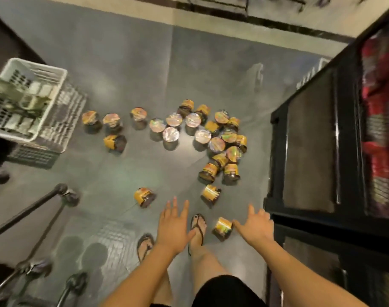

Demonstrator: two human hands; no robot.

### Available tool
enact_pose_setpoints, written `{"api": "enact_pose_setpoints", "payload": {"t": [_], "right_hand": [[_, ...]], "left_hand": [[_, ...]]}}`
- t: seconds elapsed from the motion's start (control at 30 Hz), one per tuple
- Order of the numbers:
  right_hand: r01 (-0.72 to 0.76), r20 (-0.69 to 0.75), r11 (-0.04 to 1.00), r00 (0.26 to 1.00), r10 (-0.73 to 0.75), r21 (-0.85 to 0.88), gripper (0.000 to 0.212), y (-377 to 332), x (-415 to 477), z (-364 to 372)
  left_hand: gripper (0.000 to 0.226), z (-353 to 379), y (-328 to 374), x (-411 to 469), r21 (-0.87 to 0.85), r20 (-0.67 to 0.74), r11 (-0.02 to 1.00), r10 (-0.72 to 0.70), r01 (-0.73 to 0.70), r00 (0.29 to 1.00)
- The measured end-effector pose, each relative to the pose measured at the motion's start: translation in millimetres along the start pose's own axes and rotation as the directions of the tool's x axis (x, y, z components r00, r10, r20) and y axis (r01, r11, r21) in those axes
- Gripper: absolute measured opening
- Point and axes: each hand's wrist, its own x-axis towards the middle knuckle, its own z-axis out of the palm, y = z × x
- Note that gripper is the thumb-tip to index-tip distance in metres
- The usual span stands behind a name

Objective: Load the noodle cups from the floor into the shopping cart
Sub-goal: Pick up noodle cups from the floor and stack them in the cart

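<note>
Several yellow noodle cups with shiny foil lids lie scattered on the grey floor, most in a cluster ahead of me, some upright, some tipped over. One cup lies on its side by my right foot. My right hand is spread, its fingertips next to that cup, holding nothing. My left hand hangs spread above my feet, empty. Another tipped cup lies to the left of my left hand. The shopping cart's dark frame and handle show at the lower left.
A white plastic crate with packets stands on the floor at the left. A black shelf unit with red packages runs along the right side. My sandalled feet stand just behind the nearest cups.
</note>
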Motion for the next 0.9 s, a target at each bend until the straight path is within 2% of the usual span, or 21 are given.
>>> {"api": "enact_pose_setpoints", "payload": {"t": [0.2, 0.37, 0.5, 0.7, 0.9], "right_hand": [[-0.096, 0.035, 0.991, 0.995, 0.094, 0.089, 0.087, 43, 84, 26], [-0.115, 0.043, 0.976, 0.993, 0.109, 0.185, 0.091, 47, 191, 78], [-0.020, -0.062, 0.974, 0.997, 0.035, 0.224, 0.093, 41, 302, 136], [0.150, -0.159, 0.958, 0.981, -0.113, 0.245, 0.101, 38, 465, 215], [0.324, -0.250, 0.928, 0.928, -0.275, 0.182, 0.115, 52, 578, 257]], "left_hand": [[0.098, 17, 32, 96, 0.100, 0.040, 0.990, 0.093, -0.096, 0.995], [0.102, 73, 32, 215, 0.174, 0.073, 0.973, 0.143, -0.154, 0.987], [0.104, 141, 25, 329, 0.201, 0.054, 0.958, 0.196, -0.203, 0.979], [0.112, 237, -2, 492, 0.159, -0.048, 0.937, 0.322, -0.311, 0.946], [0.113, 296, -26, 602, 0.185, -0.167, 0.825, 0.561, -0.533, 0.811]]}}
